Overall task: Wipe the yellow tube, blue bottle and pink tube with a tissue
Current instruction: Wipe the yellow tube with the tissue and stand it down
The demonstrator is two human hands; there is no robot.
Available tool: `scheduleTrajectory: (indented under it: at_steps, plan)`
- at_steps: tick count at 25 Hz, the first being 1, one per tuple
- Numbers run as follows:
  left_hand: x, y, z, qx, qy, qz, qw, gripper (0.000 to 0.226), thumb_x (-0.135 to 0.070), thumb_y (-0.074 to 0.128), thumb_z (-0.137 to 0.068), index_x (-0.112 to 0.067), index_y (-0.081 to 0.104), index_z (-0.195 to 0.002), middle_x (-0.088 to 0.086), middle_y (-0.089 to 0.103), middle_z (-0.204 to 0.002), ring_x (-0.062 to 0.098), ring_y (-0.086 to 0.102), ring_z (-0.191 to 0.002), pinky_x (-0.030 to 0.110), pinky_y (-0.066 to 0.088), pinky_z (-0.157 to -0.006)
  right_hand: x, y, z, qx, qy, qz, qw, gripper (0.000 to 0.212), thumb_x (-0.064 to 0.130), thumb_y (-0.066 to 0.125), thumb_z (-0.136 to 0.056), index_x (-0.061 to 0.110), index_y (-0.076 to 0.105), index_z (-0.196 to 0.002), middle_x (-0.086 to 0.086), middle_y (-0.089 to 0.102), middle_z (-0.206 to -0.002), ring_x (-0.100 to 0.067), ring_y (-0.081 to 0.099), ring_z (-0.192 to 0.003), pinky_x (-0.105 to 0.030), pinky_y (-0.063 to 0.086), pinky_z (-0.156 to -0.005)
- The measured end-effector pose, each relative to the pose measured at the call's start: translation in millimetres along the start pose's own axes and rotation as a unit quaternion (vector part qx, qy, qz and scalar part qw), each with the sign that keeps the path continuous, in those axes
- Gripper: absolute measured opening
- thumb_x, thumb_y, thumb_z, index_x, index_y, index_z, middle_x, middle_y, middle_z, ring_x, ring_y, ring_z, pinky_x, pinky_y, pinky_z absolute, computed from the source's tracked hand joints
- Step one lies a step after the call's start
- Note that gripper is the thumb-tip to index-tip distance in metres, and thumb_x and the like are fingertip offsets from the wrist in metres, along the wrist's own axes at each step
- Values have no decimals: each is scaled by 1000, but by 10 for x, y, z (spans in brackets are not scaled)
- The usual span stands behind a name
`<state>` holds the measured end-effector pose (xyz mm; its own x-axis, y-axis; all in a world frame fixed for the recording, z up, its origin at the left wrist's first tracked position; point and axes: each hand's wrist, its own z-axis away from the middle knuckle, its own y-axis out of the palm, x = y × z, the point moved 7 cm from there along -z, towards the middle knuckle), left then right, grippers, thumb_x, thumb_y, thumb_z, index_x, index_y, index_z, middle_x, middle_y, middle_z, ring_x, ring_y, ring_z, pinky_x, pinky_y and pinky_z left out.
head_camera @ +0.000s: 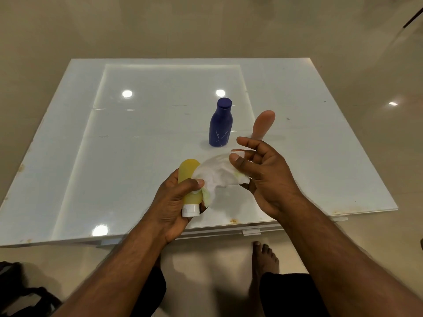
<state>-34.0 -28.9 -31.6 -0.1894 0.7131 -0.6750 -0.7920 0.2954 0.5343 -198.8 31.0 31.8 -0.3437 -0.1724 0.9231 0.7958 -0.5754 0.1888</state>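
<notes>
My left hand [174,202] grips the yellow tube [189,170], white cap pointing toward me, above the table's front edge. A crumpled white tissue [217,175] lies against the tube's right side, pinned at one end under my left thumb. My right hand [258,172] pinches the tissue's other end between thumb and fingers, with the index finger stretched out. The blue bottle [220,124] stands upright on the table behind my hands. The pink tube [263,124] stands upright to the right of the bottle, its base hidden by my right fingers.
The glossy white table [114,156] reflects ceiling lights and has rust spots near its front right edge. A bare foot [264,257] rests on the beige floor below the table. A dark bag strap [20,289] lies at bottom left.
</notes>
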Motion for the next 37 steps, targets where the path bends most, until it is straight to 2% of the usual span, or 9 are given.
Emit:
scheduleTrajectory:
  at_steps: [4, 6, 9, 12, 17, 20, 27, 32, 37]
  plan:
    - [-8, 15, -2, 14, 3, -3, 1000, 39, 1, 65, -81, -13, 64, -118, 13, 71, -108, 27, 69, -92, 39, 57, -69, 0, -96, -57, -15, -13, 53, 998, 41, 6, 72, -80, 21, 61, -116, -5, 68, -109, -22, 67, -97, -47, 54, -87]
    - [-1, 42, 5, 29, -2, -7, 1000, 34, -2, 65, -75, -15, 67, -106, 10, 70, -99, 23, 68, -83, 36, 55, -66, 38, -170, -56, -63, -61, 141, 986, 33, 13, 74, -80, 24, 63, -109, 3, 68, -104, -14, 65, -95, -38, 55, -86]
    - [30, 68, 7, 46, -18, 1, 999, 33, -4, 62, -73, -16, 68, -104, 9, 70, -97, 23, 67, -80, 34, 55, -66, 203, -158, 70, -137, -195, 343, 909, 18, 22, 72, -82, 25, 62, -97, 14, 60, -100, -6, 59, -90, -19, 49, -76]
    - [25, 55, 10, 43, -24, 17, 999, 35, -4, 62, -72, -15, 68, -104, 10, 71, -99, 23, 69, -82, 35, 55, -68, 380, 10, 263, -134, -339, 393, 844, 9, 16, 70, -84, 19, 65, -91, 11, 60, -90, -8, 57, -81, -20, 49, -73]
    - [9, 89, 33, 55, -21, 21, 998, 42, -6, 64, -73, -15, 66, -114, 14, 72, -104, 27, 72, -89, 38, 59, -66, -79, 176, 107, 54, -73, 370, 925, 41, 47, 66, -80, 23, 65, -114, 11, 68, -99, -4, 63, -88, -25, 54, -81]
    - [8, 107, 31, 69, -16, 20, 997, 51, -7, 68, -74, -12, 62, -124, 19, 68, -115, 32, 68, -101, 42, 58, -76, -256, 238, 85, 130, 21, 244, 961, 39, 31, 71, -81, 19, 63, -118, 2, 71, -101, -14, 68, -91, -41, 57, -82]
    - [-2, 70, 47, 40, -7, -60, 997, 37, -22, 69, -80, -16, 63, -116, 10, 68, -96, 25, 64, -77, 33, 49, -57, -97, 101, 28, 65, -50, 252, 964, 15, 17, 69, -83, 20, 73, -98, 6, 72, -93, -12, 67, -88, -38, 57, -82]
    - [-48, 41, 60, -21, 23, -130, 991, 59, -36, 83, -68, -20, 62, -120, 5, 71, -91, 21, 66, -72, 33, 53, -56, -26, 178, 99, 81, -117, 398, 906, 31, 13, 64, -81, 27, 69, -108, 12, 64, -106, -7, 59, -97, -30, 52, -88]
    - [-30, -48, 22, -64, 28, -165, 984, 51, -23, 78, -78, -20, 60, -126, 11, 69, -100, 25, 67, -78, 34, 53, -58, -25, 227, 114, 117, -120, 369, 914, 30, 16, 65, -87, 35, 64, -110, 15, 63, -112, -6, 58, -102, -27, 50, -93]
